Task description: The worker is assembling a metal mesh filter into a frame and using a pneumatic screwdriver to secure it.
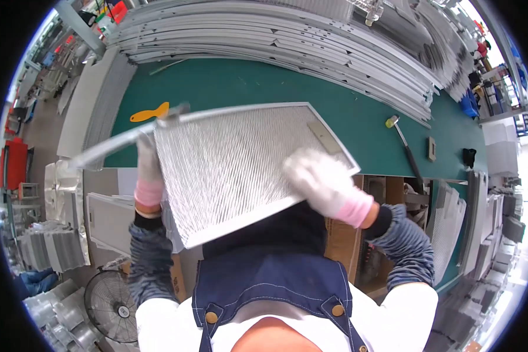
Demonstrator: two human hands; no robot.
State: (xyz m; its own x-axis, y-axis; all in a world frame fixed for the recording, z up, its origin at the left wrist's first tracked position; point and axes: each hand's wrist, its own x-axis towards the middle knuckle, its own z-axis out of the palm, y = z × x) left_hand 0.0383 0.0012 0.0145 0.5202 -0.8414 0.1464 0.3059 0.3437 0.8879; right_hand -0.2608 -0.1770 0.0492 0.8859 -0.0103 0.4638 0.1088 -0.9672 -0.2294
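Observation:
A pleated silver filter panel [229,164] in a pale metal frame is held tilted in front of my body, over the near edge of the green table. A long pale metal strip [114,144] crosses its upper left corner and sticks out to the left. My left hand [149,167], in a white glove with a pink cuff, is closed round this strip; its fingertips are partly hidden. Over the panel's right part lies my right hand [322,182], gloved alike, its fingers smeared by motion. A flat grey plate [325,138] shows at the panel's right end.
On the green table [229,82] lie an orange scraper [149,112], a mallet [406,144] with a black handle and a small grey block [431,149]. Long metal profiles [264,35] are stacked along the back. A floor fan [114,306] stands at the lower left.

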